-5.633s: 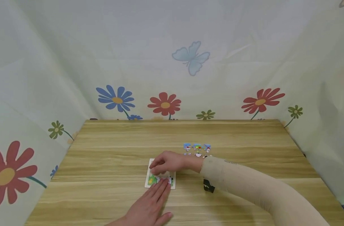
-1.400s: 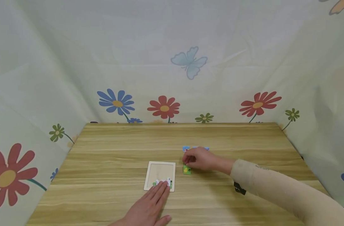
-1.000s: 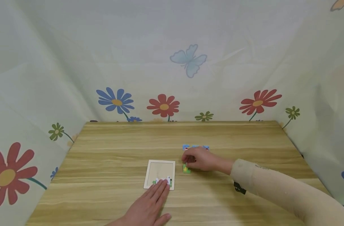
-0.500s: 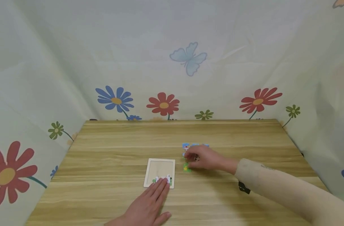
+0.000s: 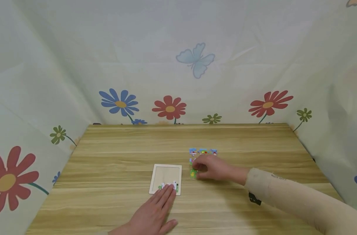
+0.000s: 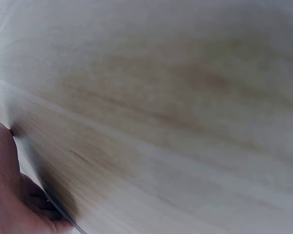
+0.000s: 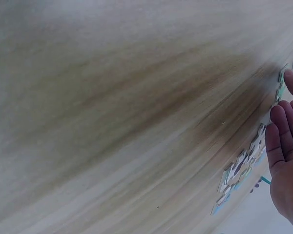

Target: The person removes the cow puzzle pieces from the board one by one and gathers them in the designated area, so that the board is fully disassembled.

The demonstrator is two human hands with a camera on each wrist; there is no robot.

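Note:
My left hand (image 5: 153, 213) lies flat, straight fingertips resting on the lower edge of a white-rimmed puzzle tray (image 5: 166, 174). White-and-green puzzle pieces (image 5: 174, 183) show inside the tray at its near side, partly covered by those fingers. To the tray's right, a green puzzle piece (image 5: 193, 174) with a yellow figure lies on the table. My right hand (image 5: 212, 167) hovers over the loose pieces, its thumb right at the green one. In the right wrist view its fingers (image 7: 283, 131) bend loosely, with nothing seen between them.
Behind and under the right hand, loose puzzle pieces (image 5: 193, 151) with blue tops lie in rows, partly hidden. A wood-grain table (image 5: 122, 147) carries everything. Flower-printed cloth (image 5: 240, 81) hangs at the back and sides. A black device (image 5: 254, 198) sits under the right wrist.
The green piece, in the tray several seconds ago, now lies on the table to its right. My right hand went from tray to loose pieces, lately shifting slightly right. The left hand stays put.

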